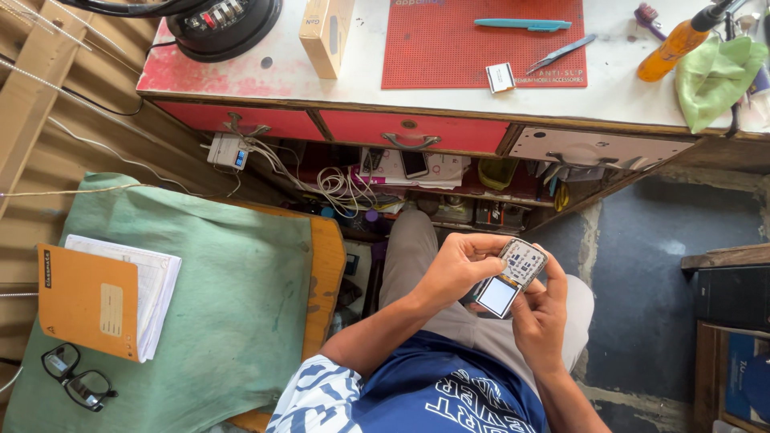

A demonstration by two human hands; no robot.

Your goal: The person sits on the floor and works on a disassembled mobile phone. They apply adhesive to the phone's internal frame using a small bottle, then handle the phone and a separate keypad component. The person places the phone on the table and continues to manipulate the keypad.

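Both hands hold a small keypad phone above the lap, off the workbench: the left hand pinches its keypad end, the right hand cups the screen end. Unsupported, it could slip and drop to the floor. Fingertip contact underneath is hidden.

A dark blue shirt with white block lettering across the chest is worn. Its short sleeve is patterned in white and blue patches. Grey-beige trousers are worn. Both forearms are left bare.
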